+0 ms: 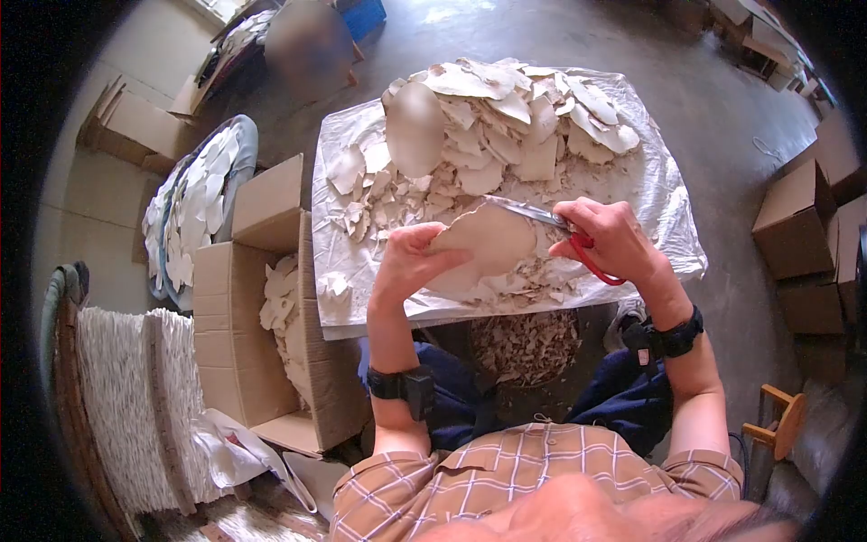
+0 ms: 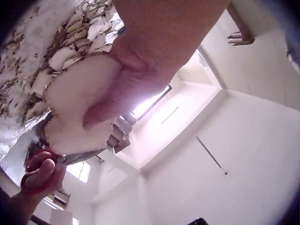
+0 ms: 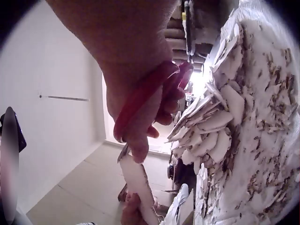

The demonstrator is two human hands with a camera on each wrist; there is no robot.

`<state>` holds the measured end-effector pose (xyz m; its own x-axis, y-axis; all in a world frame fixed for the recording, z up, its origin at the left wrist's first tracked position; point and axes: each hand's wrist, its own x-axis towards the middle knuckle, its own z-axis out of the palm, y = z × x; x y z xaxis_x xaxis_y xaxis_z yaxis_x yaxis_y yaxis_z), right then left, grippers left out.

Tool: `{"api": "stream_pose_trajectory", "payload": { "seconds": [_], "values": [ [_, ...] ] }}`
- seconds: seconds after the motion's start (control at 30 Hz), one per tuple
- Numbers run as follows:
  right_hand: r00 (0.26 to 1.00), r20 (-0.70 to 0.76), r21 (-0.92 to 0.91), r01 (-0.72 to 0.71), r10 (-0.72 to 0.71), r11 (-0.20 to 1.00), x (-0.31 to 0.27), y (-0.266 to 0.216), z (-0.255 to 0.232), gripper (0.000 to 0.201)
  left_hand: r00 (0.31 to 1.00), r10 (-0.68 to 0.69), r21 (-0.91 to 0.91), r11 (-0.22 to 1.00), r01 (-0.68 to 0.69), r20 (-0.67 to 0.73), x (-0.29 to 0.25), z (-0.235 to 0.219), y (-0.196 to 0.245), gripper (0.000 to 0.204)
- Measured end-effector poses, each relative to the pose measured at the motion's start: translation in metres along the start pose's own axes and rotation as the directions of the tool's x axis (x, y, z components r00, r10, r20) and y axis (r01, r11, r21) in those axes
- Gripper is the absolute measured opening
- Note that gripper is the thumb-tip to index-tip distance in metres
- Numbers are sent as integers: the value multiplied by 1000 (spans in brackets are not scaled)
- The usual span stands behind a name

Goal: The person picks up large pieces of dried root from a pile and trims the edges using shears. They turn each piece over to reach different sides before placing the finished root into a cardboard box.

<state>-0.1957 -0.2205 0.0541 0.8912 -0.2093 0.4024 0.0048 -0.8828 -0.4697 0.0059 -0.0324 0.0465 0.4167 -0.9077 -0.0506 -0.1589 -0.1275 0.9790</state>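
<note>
My left hand (image 1: pixel 408 262) pinches a broad, flat cream-white slice (image 1: pixel 498 237) by its left side, with the thumb lying across its face. The slice has a ragged brownish edge, clearest in the left wrist view. In my right hand (image 1: pixel 617 237) are scissors with red handles (image 1: pixel 596 264), fingers and thumb through the loops. Their metal blades (image 1: pixel 533 213) lie along the slice's upper right edge. Both hands are above the near part of a white cloth (image 1: pixel 668 212). Beyond them rises a heap of similar pale slices (image 1: pixel 506 126), and small trimmings (image 1: pixel 542 285) lie scattered below.
Between the knees stands a round container full of brown-white scraps (image 1: pixel 526 348). To the left, an open cardboard box (image 1: pixel 221 334) holds more slices, with a heaped tub (image 1: pixel 194 203) behind it. Cardboard boxes (image 1: pixel 795 221) and a small wooden stool (image 1: pixel 778 420) are on the right.
</note>
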Motion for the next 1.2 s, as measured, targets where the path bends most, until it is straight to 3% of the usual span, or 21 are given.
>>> {"api": "stream_pose_trajectory", "payload": {
  "seconds": [0.13,0.17,0.2,0.23,0.3,0.33,0.37,0.43,0.47,0.57,0.67,0.73,0.77,0.83,0.97,1.03,1.2],
  "values": [
    [999,-40,42,6,-4,999,-1,1,6,35,1000,-7,46,999,6,27,4,-4,-8,14],
    [982,-73,38,-171,173,985,0,-1,8,33,994,-3,-301,953,-30,-107,8,1,-14,18],
    [934,-105,42,-338,341,940,3,-2,11,32,971,-42,-602,791,-112,-235,12,4,-19,23],
    [938,-102,49,-329,332,943,4,0,12,32,968,-42,-596,794,-117,-247,16,7,-21,23],
    [926,-130,-31,-361,354,932,3,8,15,30,894,-144,-817,488,-309,-424,23,9,-27,33],
    [929,-137,-15,-349,343,937,2,7,19,31,914,-173,-867,420,-268,-366,24,2,-35,36],
    [933,-133,-15,-340,335,940,2,6,27,31,911,-173,-865,419,-277,-375,25,-1,-42,36],
    [947,-186,66,-254,262,965,4,-3,41,34,909,-203,-911,279,-303,-365,28,3,-42,33],
    [946,-108,70,-301,307,951,3,-9,44,37,909,-205,-912,277,-302,-363,28,5,-42,33],
    [968,-115,49,-221,225,974,7,-22,55,38,908,-187,-909,266,-321,-375,29,15,-35,32],
    [968,-96,80,-224,231,971,11,-29,57,40,900,-240,-926,201,-320,-363,32,15,-48,31],
    [970,-104,90,-209,218,974,14,-33,62,40,961,-160,-974,-3,-227,-224,31,12,-55,27],
    [966,-126,83,-218,227,972,14,-34,68,41,960,-162,-973,-2,-231,-228,31,14,-60,27],
    [961,-146,77,-228,237,971,15,-37,77,41,898,-194,-919,62,-390,-394,30,26,-50,25],
    [944,-200,114,-243,262,963,21,-45,91,42,942,-119,-946,-45,-322,-315,30,37,-49,22],
    [933,-227,140,-251,277,958,22,-47,97,42,917,-191,-937,72,-342,-350,27,48,-38,23],
    [912,-239,199,-289,332,936,21,-48,109,43,927,-212,-950,107,-294,-311,23,50,-40,26]
  ]
}}
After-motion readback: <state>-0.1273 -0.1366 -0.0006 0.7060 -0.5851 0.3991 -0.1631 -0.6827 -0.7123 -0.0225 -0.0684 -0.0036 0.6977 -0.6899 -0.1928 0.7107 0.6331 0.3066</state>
